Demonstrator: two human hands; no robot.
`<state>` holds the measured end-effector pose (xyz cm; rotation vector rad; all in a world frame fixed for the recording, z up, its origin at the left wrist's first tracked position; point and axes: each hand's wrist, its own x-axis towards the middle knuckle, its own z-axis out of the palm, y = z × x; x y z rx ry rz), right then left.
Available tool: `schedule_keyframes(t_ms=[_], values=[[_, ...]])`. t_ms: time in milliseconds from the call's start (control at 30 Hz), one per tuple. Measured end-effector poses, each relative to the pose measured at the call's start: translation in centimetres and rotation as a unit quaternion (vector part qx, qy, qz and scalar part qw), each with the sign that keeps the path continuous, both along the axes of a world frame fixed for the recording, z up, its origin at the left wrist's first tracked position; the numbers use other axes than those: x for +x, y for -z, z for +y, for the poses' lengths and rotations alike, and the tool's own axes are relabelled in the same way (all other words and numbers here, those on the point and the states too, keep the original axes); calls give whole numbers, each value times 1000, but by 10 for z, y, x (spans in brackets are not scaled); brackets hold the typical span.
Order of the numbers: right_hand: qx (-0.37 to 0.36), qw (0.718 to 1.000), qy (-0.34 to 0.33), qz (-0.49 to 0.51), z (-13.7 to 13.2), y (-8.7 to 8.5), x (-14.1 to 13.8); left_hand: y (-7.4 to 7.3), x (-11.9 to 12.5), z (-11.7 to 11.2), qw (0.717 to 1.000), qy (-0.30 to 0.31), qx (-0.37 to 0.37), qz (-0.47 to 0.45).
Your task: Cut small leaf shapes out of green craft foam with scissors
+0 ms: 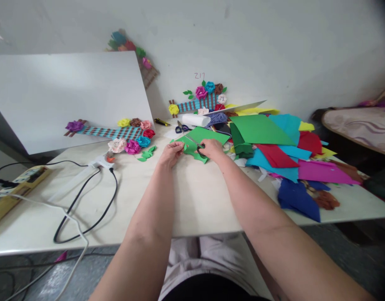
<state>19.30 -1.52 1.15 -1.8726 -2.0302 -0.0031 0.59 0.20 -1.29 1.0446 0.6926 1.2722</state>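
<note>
My right hand [213, 149] is closed round the dark handles of a pair of scissors [195, 141]; the blades point up and to the left, over a sheet of green paper [208, 136]. My left hand [173, 154] pinches a small green paper piece [185, 147] between thumb and fingertips, left of the blades. Several cut green paper leaves [147, 154] lie on the table to the left of that hand. A second pair of scissors [181, 128] rests behind the green sheet, beside a white roll [195, 120].
Coloured sheets and scraps [274, 154] pile up on the right. Woven strips with paper flowers, one on the table [112, 133] and one at the wall [197, 103], stand behind. A yellow cutter [162, 122], a glue gun [101, 162], cables and a power strip [19, 188] lie left.
</note>
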Motion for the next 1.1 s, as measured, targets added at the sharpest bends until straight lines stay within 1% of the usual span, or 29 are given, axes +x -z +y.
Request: schedule_keyframes(t_ms=[167,367,500,600,667,733,767,800,867,900,967,1000,1100], values=[[-10,1000,13,-12,0,0,0,-1,0,-1,1000,8,3,-2],[-33,999,1,28,4,3,2,0,0,0,1000,16,10,0],[-41,999,4,-4,2,3,1,1,0,1,1000,14,10,-3],[-24,1000,2,-14,0,1,0,2,0,2,1000,12,10,-3],[3,1000,8,18,-1,-2,-2,3,0,3,1000,6,6,-4],[2,995,-2,96,-1,-4,-6,4,0,3,1000,-2,2,-9],[-16,988,-17,153,-1,-5,-9,4,0,3,1000,-5,1,-12],[-47,974,-40,220,-2,-5,-13,4,0,3,1000,-5,2,-15],[-110,924,-84,357,-6,-6,-20,4,1,2,1000,7,13,-23],[-128,899,-104,405,-7,-6,-24,4,1,1,999,17,20,-27],[-150,862,-124,469,-10,-5,-29,4,2,1,998,36,28,-32],[-156,849,-128,489,-11,-4,-31,4,2,0,998,42,29,-34],[-172,822,-128,528,-9,0,-35,4,2,1,998,42,18,-34]])
